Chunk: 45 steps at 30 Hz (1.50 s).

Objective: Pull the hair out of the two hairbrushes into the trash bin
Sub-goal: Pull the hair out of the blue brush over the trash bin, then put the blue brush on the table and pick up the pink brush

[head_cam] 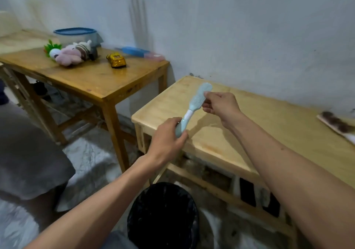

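Note:
My left hand [167, 133] grips the handle of a light blue hairbrush [197, 100] with a white collar, held tilted above the pale wooden table [249, 126]. My right hand [219, 103] pinches at the side of the brush head with fingertips together; whether hair is between them is too blurred to tell. A second, light-coloured hairbrush [338, 124], covered with dark brown hair, lies on the table at the far right edge. A black-lined trash bin [163, 216] stands on the floor below my hands.
A darker wooden table [92, 76] at the left holds plush toys [71, 54], a yellow toy car [116, 60], a blue-lidded tub [75, 35] and a blue brush-like object [134, 51]. A grey shape [28, 152] sits at lower left. A white wall is behind.

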Each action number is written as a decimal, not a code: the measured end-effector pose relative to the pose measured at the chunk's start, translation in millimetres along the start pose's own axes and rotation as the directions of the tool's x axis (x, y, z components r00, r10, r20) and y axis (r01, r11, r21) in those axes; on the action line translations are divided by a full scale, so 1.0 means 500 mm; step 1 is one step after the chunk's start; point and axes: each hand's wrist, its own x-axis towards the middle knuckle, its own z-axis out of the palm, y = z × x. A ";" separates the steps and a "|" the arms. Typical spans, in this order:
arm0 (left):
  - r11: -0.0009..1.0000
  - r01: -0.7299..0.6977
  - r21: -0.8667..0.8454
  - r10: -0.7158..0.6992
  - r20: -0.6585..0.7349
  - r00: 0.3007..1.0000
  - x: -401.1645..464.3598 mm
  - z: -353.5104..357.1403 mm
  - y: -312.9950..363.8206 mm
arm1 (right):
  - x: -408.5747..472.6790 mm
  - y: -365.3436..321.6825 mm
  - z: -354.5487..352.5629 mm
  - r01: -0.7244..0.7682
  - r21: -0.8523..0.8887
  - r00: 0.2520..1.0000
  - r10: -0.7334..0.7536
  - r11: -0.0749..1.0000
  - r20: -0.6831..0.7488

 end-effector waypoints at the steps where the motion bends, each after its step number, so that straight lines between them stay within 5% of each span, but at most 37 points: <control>1: 0.999 -0.012 0.031 0.012 0.016 1.000 0.026 0.018 0.010 | 0.020 -0.006 -0.015 0.002 -0.014 1.000 -0.002 1.000 -0.007; 11: 0.958 -0.161 0.236 0.132 0.134 0.982 0.214 0.164 0.034 | 0.185 0.029 -0.121 -0.128 -0.223 0.981 0.090 0.966 -0.172; 26: 0.995 0.018 0.094 -0.031 0.140 0.990 0.358 0.257 0.013 | 0.321 0.074 -0.130 -0.157 -0.338 0.948 0.045 0.928 -0.316; 38: 0.994 0.084 0.063 -0.092 0.122 0.988 0.338 0.243 0.042 | 0.255 0.051 -0.170 -0.130 -0.372 0.987 0.084 0.919 -0.138; 45: 0.990 0.004 0.140 0.017 -0.147 0.989 0.300 0.246 0.083 | 0.155 -0.022 -0.379 -0.058 -0.495 0.996 0.017 0.867 -0.087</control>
